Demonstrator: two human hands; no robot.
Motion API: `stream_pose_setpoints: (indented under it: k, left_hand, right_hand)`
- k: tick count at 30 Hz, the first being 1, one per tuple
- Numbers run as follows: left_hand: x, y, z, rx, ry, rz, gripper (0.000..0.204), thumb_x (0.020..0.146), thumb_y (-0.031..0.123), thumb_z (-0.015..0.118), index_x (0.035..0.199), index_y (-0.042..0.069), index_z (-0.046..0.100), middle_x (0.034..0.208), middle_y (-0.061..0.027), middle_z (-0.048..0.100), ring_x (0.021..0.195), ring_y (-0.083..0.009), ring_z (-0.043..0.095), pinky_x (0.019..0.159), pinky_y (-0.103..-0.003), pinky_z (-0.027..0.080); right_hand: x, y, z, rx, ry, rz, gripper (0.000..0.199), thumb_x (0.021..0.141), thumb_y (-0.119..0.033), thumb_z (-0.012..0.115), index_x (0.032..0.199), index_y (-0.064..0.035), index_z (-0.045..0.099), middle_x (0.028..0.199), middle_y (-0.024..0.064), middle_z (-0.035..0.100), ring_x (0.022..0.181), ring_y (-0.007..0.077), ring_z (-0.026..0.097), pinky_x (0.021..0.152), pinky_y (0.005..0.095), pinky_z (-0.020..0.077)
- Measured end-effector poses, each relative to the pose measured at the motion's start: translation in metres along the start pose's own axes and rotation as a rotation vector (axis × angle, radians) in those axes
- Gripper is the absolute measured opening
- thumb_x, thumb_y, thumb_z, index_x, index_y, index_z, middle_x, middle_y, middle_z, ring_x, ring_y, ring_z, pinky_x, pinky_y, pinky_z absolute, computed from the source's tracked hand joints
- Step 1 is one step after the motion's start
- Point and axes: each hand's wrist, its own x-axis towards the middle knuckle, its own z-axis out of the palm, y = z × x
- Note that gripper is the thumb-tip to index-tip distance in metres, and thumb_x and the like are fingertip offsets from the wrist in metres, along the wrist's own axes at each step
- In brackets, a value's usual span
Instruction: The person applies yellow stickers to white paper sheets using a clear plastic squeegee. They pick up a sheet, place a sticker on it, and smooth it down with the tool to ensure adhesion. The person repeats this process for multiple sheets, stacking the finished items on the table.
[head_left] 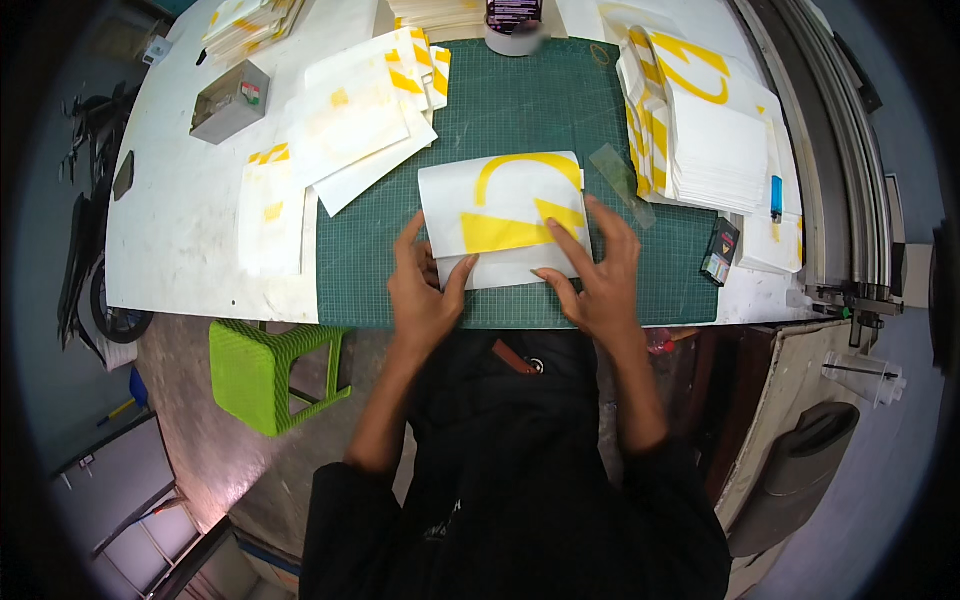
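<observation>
A folded white sheet with bold yellow printing lies in front of me over the green cutting mat. My left hand grips its left side, thumb on the lower front and the fingers partly hidden at the edge. On the other side, my right hand holds the right edge. Its index finger presses on the yellow print, its thumb rests near the lower flap, and the remaining fingers run along the edge. The flap below the printed part is plain white.
Loose printed sheets lie at the left, beside a grey box. A stack of folded sheets stands at the right, near a blue lighter and a small dark pack. Below the table is a green stool.
</observation>
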Motion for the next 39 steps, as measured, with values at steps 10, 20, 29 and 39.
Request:
stream_pose_setpoints:
  k: [10,20,29,39]
  left_hand:
    - [0.0,0.006,0.003,0.872,-0.055,0.744,0.042,0.085,0.006,0.07,0.128,0.005,0.07,0.139,-0.0184,0.064,0.132,-0.0319,0.059,0.113,-0.053,0.041]
    - [-0.032,-0.009,0.007,0.835,-0.187,0.649,0.046,0.092,0.012,0.067,0.135,-0.004,0.064,0.147,-0.0234,0.058,0.143,-0.0388,0.052,0.12,-0.052,0.039]
    - [-0.05,-0.012,0.007,0.825,-0.319,0.513,0.064,0.102,0.031,0.064,0.15,-0.008,0.047,0.161,-0.029,0.041,0.153,-0.044,0.036,0.125,-0.056,0.029]
    - [-0.051,-0.017,0.005,0.83,-0.343,0.505,0.068,0.102,0.034,0.063,0.153,-0.007,0.044,0.162,-0.0293,0.038,0.153,-0.045,0.034,0.125,-0.057,0.028]
  right_hand:
    - [0.001,0.019,0.025,0.09,-0.202,-0.042,0.034,0.083,-0.01,0.081,0.117,-0.0087,0.075,0.126,0.0056,0.071,0.12,0.0298,0.064,0.117,0.0586,0.0313]
    - [-0.026,0.009,0.017,0.064,-0.212,-0.193,0.036,0.091,-0.01,0.074,0.126,0.0001,0.068,0.139,0.0146,0.064,0.135,0.0362,0.057,0.115,0.0552,0.0445]
    - [-0.045,0.008,0.012,0.014,-0.402,-0.135,0.056,0.099,-0.028,0.068,0.145,0.0,0.055,0.159,0.016,0.048,0.151,0.0387,0.04,0.123,0.0578,0.0333]
    - [-0.047,0.01,0.013,0.024,-0.406,-0.136,0.056,0.1,-0.031,0.067,0.146,-0.0006,0.055,0.159,0.0147,0.048,0.152,0.0374,0.038,0.125,0.0579,0.0311]
